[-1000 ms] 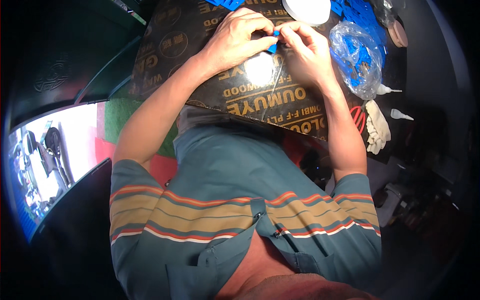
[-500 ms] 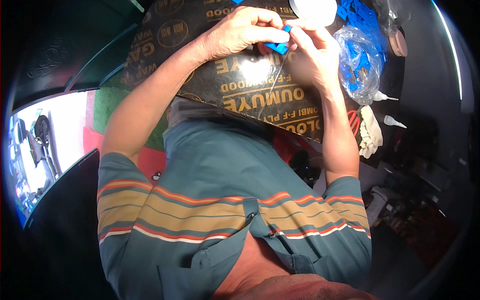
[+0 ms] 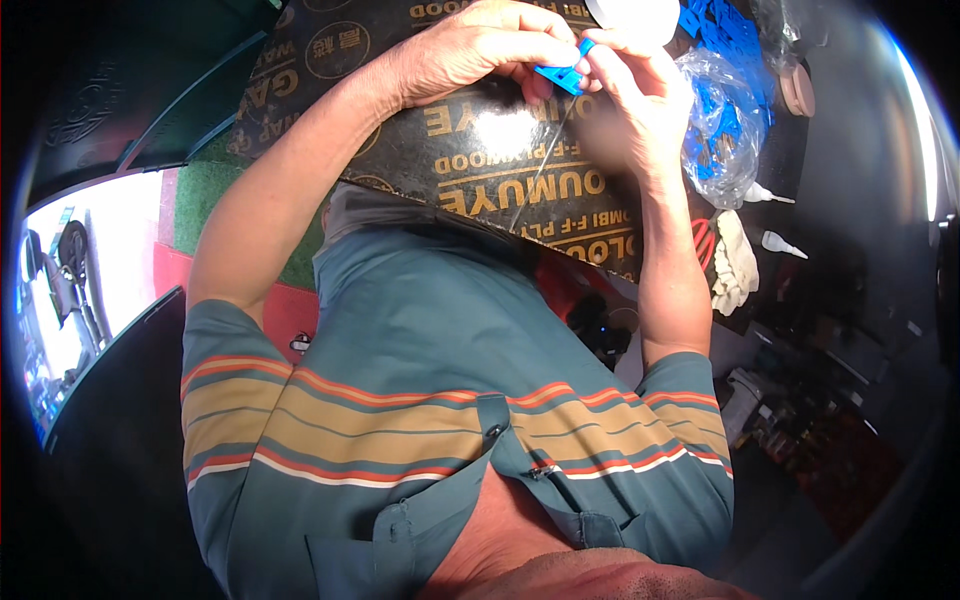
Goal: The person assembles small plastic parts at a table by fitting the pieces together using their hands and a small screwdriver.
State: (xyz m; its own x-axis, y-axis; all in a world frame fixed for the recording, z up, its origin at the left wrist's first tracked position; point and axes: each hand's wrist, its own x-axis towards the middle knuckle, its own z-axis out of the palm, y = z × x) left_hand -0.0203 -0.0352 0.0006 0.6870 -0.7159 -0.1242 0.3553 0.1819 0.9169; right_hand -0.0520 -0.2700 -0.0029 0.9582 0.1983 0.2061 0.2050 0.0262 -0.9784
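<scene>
Between my two hands is a small angular blue plastic piece [image 3: 562, 77], held above a dark printed plywood board [image 3: 480, 150]. My left hand [image 3: 490, 50] pinches it from the left with thumb and fingers. From the right, the thumb and fingertips of my right hand [image 3: 640, 95] close on its other end. Fingers cover part of the piece, so its full shape is hidden. Just right of my right hand lies a clear plastic bag [image 3: 722, 165] with blue pieces inside.
A heap of blue pieces [image 3: 728, 35] lies beyond the bag. A white round object [image 3: 640, 18] sits at the far edge. On the right are pale gloves [image 3: 735, 265], a red cord [image 3: 703, 242], white nozzle-tipped pieces [image 3: 783, 244] and a beige roll [image 3: 797, 90].
The blue piece has tilted slightly in my fingers, showing more of its ribbed face. Both hands stay together at nearly the same place, while the whole view has shifted a little.
</scene>
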